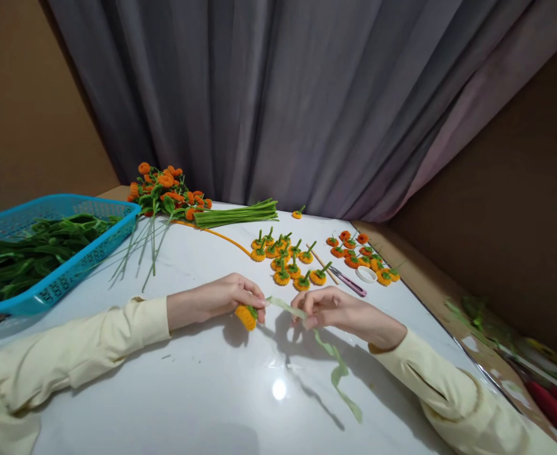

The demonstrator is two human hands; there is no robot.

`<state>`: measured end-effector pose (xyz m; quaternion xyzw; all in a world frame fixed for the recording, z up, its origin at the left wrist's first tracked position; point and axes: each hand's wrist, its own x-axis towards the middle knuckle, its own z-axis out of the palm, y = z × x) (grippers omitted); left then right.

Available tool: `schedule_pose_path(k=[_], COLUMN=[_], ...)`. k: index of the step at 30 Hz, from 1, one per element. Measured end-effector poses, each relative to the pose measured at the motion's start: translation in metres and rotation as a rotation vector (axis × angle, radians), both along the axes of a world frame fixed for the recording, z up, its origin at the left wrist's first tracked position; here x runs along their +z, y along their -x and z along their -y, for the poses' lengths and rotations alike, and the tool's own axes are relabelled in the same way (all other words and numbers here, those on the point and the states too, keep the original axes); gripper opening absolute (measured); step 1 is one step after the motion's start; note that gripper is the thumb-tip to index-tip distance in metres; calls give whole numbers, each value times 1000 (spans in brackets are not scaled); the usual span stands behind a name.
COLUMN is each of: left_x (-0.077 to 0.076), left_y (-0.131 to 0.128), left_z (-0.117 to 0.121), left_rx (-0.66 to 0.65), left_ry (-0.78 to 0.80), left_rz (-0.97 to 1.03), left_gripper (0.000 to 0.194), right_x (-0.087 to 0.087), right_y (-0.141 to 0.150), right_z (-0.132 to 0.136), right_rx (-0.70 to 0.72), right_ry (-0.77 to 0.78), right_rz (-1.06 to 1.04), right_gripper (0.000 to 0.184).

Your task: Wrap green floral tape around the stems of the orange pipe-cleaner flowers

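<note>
Above the white table my left hand [221,299] pinches the green base of a yellow-orange fuzzy flower [246,318], whose head hangs below the fingers. Between finger and thumb, my right hand [335,315] grips a pale green tape strip [339,370]. One stretch of the strip runs across to the left fingertips; its loose end curls down on the right. Beyond both hands stand several similar yellow flower heads [282,275] with short green stems. Pink-handled scissors [349,281] lie behind my right hand, beside a white tape ring [366,274].
A blue basket [41,302] of green fuzzy leaves [36,253] stands at left. Orange flowers on stems [167,183] and a bundle of green stems [238,215] lie at the back. Orange flower heads [351,259] sit at right. A grey curtain [259,107] hangs behind.
</note>
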<state>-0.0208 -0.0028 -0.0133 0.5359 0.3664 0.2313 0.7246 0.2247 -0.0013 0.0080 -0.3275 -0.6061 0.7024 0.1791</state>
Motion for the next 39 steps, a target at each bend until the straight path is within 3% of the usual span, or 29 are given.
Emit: schedule_pose_path(k=[4,6,15,21,24,27,30,33,36,39], left_x=[-19,-23,-23,-22,-22,-22,-22,-23,-25,-26], left_y=[-7,-8,-8,-8,-7,-7,-6,-6,-5,-4], left_z=[-6,-9,-13,-12,-11,-11,-13,-15,-17,-17], left_rx=[-22,-7,-14,28,14,17,53,95,127,132], left_ry=[31,28,16,22,35,50,62,77,77,74], left_rz=[72,103,131,132,142,170,189,205,224,229], left_gripper=[16,17,20,19,19,21,20,20,20,19], right_x=[-10,-14,-17,-22,-26,-27,-26,-24,-21,-16], right_y=[-4,-7,-25,-35,-28,-10,13,24,16,-5], right_z=[12,15,28,42,40,29,17,10,10,17], right_rx=[-109,-159,-203,-125,-245,-348,-219,-93,-76,-133], right_ry=[269,303,188,34,-73,-117,42,175,211,160], right_rz=[-134,-106,17,219,250,92,-101,-191,-183,-41], right_gripper=[24,27,41,26,28,46,58,47,31,27])
